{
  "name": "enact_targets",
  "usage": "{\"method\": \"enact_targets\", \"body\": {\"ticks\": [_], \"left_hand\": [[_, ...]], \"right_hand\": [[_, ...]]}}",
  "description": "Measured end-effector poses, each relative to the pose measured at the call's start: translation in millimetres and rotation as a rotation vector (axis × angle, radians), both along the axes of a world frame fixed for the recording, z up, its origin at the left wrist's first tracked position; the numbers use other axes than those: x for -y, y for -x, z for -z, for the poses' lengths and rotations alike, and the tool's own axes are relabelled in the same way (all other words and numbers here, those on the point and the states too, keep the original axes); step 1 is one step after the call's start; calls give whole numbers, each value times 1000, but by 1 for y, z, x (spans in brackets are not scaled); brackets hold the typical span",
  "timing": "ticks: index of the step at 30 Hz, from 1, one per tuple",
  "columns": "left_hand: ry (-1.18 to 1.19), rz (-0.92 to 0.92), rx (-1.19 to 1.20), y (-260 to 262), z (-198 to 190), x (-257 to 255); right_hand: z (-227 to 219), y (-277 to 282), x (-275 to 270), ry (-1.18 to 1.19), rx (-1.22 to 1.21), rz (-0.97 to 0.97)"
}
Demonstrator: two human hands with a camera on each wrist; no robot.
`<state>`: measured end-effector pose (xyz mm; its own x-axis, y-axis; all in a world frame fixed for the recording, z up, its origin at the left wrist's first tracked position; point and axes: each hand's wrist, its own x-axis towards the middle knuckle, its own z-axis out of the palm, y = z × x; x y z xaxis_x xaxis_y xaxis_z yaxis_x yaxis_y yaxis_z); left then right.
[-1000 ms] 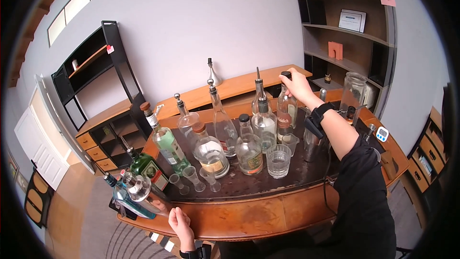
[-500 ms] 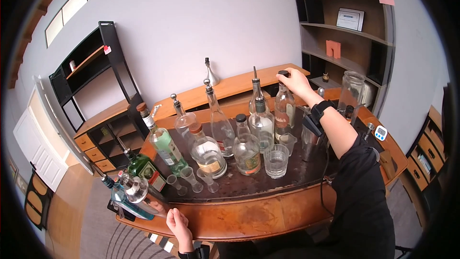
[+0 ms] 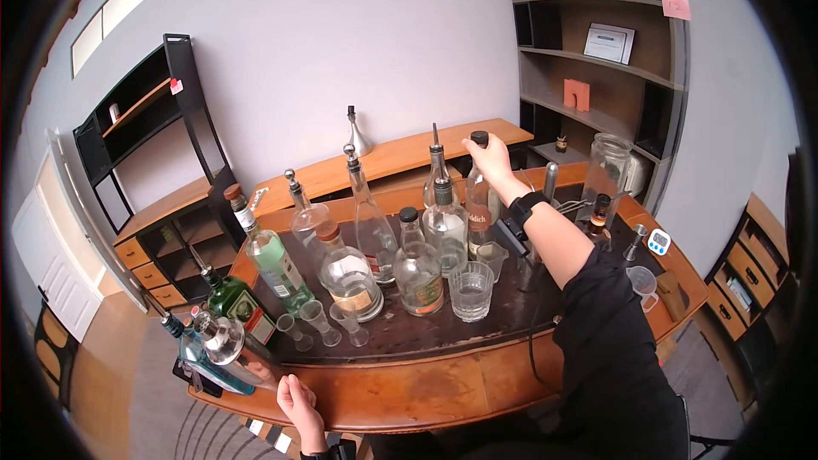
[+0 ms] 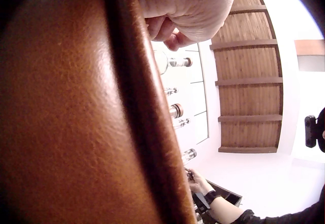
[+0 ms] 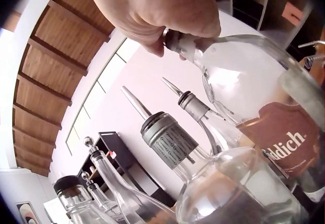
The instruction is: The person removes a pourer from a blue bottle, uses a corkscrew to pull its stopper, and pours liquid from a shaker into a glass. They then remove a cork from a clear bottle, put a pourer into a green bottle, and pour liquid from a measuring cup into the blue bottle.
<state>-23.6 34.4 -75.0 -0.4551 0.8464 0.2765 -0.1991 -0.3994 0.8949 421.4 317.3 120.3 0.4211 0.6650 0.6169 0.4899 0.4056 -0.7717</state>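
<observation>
In the head view my right hand (image 3: pixel 492 162) holds the neck of a clear bottle with a brown label (image 3: pixel 480 216), just under its dark cap (image 3: pixel 480 137). The bottle stands at the back right of the bottle group. From the right wrist, the hand (image 5: pixel 162 5) is over the neck and the brown label (image 5: pixel 284 140) faces the camera; the fingertips are partly hidden. My left hand (image 3: pixel 298 405), loosely curled and empty, rests at the table's front edge (image 3: pixel 375 409). The left wrist view shows that hand (image 4: pixel 193 5) beside the leather edge (image 4: pixel 147 107).
Left of the held bottle stand a bottle with a metal pourer (image 3: pixel 445 226) and several more bottles. A cut glass (image 3: pixel 470 291) is in front, small stemmed glasses (image 3: pixel 313 324) to the left. At right are a jar (image 3: pixel 607 166), jigger (image 3: pixel 635 241), plastic cup (image 3: pixel 642 286) and timer (image 3: pixel 659 242).
The head view has shifted, so the table's things lie further left in it. My right forearm has swung left, uncovering the plastic cup; its hand still holds the bottle. My left hand stays at the edge.
</observation>
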Motion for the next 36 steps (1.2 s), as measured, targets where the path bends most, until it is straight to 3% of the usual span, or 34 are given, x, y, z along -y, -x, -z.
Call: {"method": "enact_targets", "body": {"ticks": [8,11,17,22,26,28,29,31,34,36], "left_hand": [[14,5,3,3,4,-1],[17,-2,-11,3,4,-1],[13,4,4,3,3,0],[16,8,12,2,3,-1],[11,5,8,5,5,-2],[6,-5,5,4,7,-3],[3,-1,10,4,7,-3],[18,4,13,6,8,-3],[9,9,-1,9,12,-4],[4,14,-3,8,11,-4]], "right_hand": [[7,4,-2,-193,-15,48],[-1,13,2,-169,-191,-67],[-2,10,3,-78,-229,-97],[-32,-3,14,-181,-312,-224],[-66,-14,35,-76,-375,-280],[-75,-19,41,-22,-437,-588],[-78,-20,44,-23,-431,-586],[-81,-17,52,-9,-522,-815],[-82,-17,55,23,-557,-940],[-83,-13,55,35,-572,-921]]}}
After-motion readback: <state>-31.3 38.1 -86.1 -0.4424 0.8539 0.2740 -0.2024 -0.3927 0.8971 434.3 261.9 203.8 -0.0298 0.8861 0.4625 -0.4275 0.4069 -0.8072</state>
